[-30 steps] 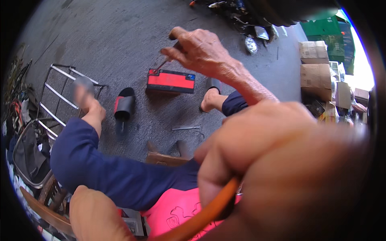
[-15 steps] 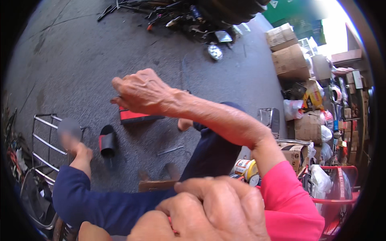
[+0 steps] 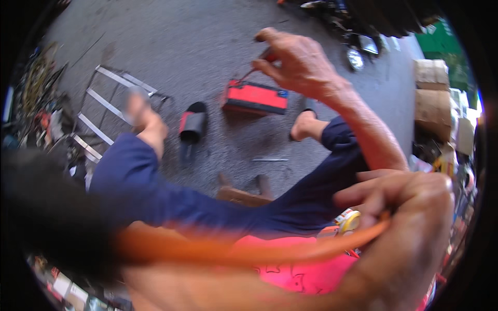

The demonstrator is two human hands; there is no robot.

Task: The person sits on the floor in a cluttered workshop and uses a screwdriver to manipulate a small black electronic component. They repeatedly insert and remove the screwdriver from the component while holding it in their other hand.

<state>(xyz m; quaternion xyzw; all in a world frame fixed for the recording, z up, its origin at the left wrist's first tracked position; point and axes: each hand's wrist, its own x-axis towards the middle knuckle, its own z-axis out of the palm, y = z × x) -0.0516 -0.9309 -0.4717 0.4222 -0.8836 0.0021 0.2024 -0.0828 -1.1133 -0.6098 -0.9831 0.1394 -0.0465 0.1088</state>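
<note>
My right hand [image 3: 301,59] is raised above a red-and-black box-shaped battery [image 3: 257,97] on the ground. Its thumb and fingers pinch a small dark-red piece, from which a thin dark line runs down toward the battery top. Close below the camera, my left hand [image 3: 410,202] is bent with its fingers closed at the end of an orange strip [image 3: 249,249]. Motion smears that strip, so I cannot tell a cord from a strap. At its left end looms a dark blurred shape [image 3: 57,202]. My pink shirt [image 3: 295,274] shows beneath.
Left of the battery lies a black-and-red slipper [image 3: 194,124], with a metal-tube rack [image 3: 104,103] further left. A thin metal rod [image 3: 270,159] lies near a low brown wooden piece [image 3: 244,197]. Cartons [image 3: 433,111] are stacked at right; scrap parts [image 3: 353,31] lie at the far right.
The view has swung left, so the ground things sit further right. My right hand has lifted off from in front of the battery. The orange strip has come into view at my left hand.
</note>
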